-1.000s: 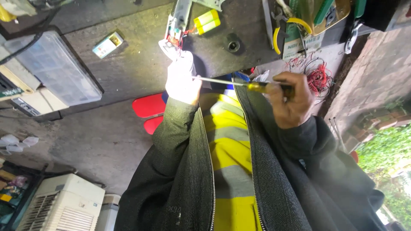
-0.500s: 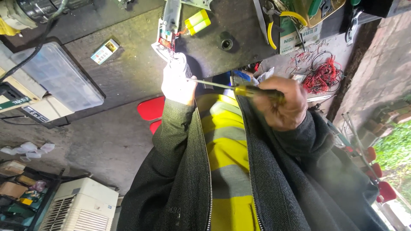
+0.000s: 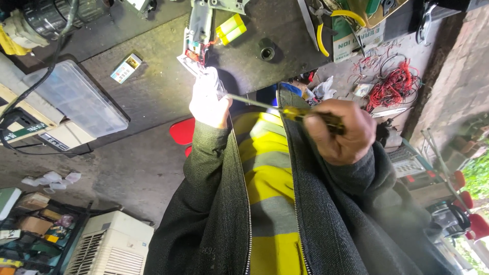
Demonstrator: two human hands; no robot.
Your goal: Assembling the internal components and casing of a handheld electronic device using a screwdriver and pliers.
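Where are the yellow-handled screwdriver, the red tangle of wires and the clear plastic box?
Yellow-handled screwdriver (image 3: 305,115): head view, on the handle by the right hand.
Red tangle of wires (image 3: 395,86): head view, middle of the bundle.
Clear plastic box (image 3: 76,102): head view, centre of its lid.

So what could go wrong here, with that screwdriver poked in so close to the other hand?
The screwdriver in the right hand points its thin shaft straight at the left hand; a slip might jab the fingers. The left hand steadies a small opened device with bare wires showing, so the metal tip could perhaps nick or bridge them. Glare washes out the left hand, so how firm its grip is cannot be judged.
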